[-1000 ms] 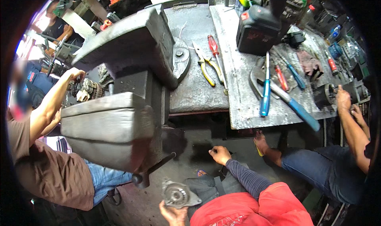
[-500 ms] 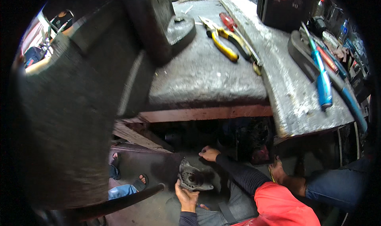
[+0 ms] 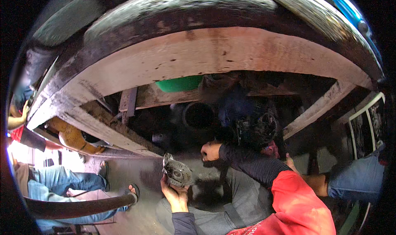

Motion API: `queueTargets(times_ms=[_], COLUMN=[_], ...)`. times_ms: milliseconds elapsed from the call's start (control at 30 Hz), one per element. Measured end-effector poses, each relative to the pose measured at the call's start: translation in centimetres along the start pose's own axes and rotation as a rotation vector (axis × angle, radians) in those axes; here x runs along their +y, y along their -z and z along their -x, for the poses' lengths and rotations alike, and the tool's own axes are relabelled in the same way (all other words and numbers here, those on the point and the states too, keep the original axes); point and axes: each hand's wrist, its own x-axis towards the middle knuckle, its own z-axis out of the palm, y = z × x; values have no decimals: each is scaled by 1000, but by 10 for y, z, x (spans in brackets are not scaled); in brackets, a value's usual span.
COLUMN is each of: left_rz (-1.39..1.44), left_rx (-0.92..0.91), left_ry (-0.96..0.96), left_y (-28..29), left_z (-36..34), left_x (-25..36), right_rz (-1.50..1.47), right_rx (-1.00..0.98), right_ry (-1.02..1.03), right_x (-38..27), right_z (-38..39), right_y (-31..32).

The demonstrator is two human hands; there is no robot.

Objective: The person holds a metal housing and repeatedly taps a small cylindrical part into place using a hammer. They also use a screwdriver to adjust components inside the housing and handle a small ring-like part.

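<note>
With my left grip (image 3: 176,197) I am clasping a grey, slotted metal housing (image 3: 178,173) by its lower edge, and I am keeping it raised above the floor (image 3: 159,175), in front of the wearer's grey trousers (image 3: 251,189). My right grip (image 3: 211,151) is resting just to the right of the housing, apart from it, with its fingers folded into a fist; I cannot tell whether anything small is sitting inside. Beyond both, under the tabletop (image 3: 222,49), a dark round vessel (image 3: 199,115) is facing me with its mouth, the inside too black to read. To its right a heap of dark clutter (image 3: 264,125) is lying in shadow, possibly in a crate, with something reddish (image 3: 270,149) showing at its foot. Farther back, a green tub (image 3: 179,84) is standing behind the front board, its contents hiding from my view. At the edges, a co-worker's sandalled foot (image 3: 134,189) is resting at left and another person's denim-clad leg (image 3: 354,175) is reaching in at right.
</note>
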Motion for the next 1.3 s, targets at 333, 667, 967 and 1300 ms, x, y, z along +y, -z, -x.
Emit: queueTargets(times_ms=[333, 667, 967, 1300], left_rz=[2, 34, 62, 128], left_rx=[-17, 23, -67, -68], left_ry=[-105, -193, -225, -98], left_y=[-2, -5, -16, -10], left_z=[39, 64, 64, 56], left_x=[1, 0, -8, -2], right_rz=[-103, -674, -1416, -1783], right_rx=[709, 1001, 1045, 963], right_ry=[-623, -818, -566, -271], right_x=[167, 206, 155, 136], right_z=[42, 1, -36, 15], right_y=[22, 88, 66, 26])
